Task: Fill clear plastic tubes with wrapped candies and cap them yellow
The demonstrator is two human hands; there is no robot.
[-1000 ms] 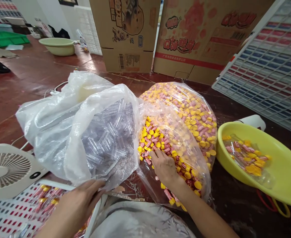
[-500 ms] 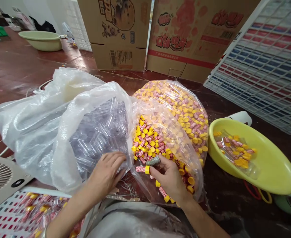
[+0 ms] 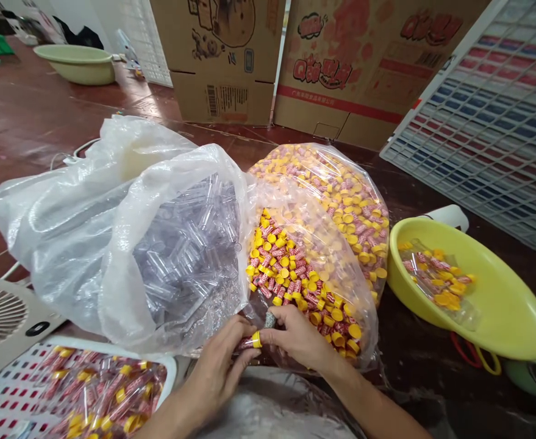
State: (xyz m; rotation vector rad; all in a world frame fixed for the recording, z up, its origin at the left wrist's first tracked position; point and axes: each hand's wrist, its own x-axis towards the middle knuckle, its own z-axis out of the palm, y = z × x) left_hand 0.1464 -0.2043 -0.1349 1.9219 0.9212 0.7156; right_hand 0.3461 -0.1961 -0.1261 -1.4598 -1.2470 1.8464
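My left hand (image 3: 219, 360) is closed around the body of a small yellow-capped tube (image 3: 255, 340) with a red-and-white patterned part; most of the body is hidden by the fingers. From the other side, my right hand (image 3: 302, 338) pinches the yellow cap between thumb and fingers. Grey speckled wrapping (image 3: 270, 319) covers the tip of the right index finger. Just beyond the hands lies an open clear bag of yellow-capped red-and-white pieces (image 3: 281, 265). To its left, a white plastic sack (image 3: 125, 274) gapes open, full of clear plastic tubes (image 3: 180, 250).
Filled tubes lie in a white perforated basket (image 3: 16, 390) at lower left, beside a fan (image 3: 2, 317). A yellow basin (image 3: 505, 292) with bagged pieces stands right. Cardboard boxes (image 3: 336, 110) and a white grid crate (image 3: 487, 134) rise behind. Another basin (image 3: 75, 64) sits far left.
My left hand has come away from the sack of clear tubes and moved right and down to meet my right hand. The yellow-capped piece has shifted lower, and both hands now hold it.
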